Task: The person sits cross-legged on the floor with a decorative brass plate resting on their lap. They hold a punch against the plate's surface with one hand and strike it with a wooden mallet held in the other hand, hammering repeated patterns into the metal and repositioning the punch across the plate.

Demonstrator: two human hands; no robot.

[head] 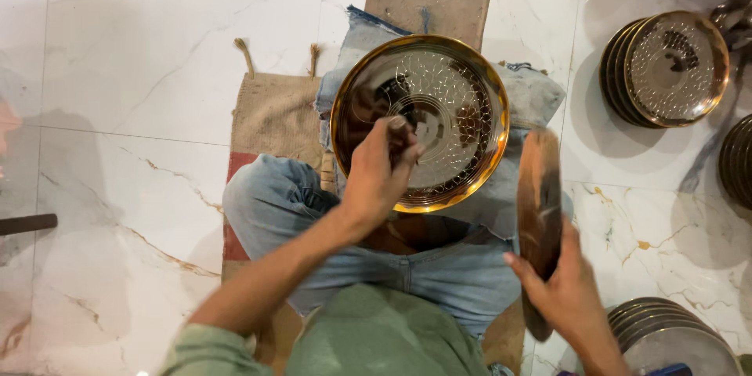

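Resting on the seated person's lap over folded denim cloth [533, 98], the patterned brass plate [446, 86] looks rigid, fairly heavy and slick; its raised rim offers the safest hold. The left hand [380, 176] has its grip closed on a small tool pressed against the plate's face. The right hand [568, 290] clasps a blurred wooden mallet [539, 204]. Stacked plates [666, 70] lie on the marble floor [117, 70].
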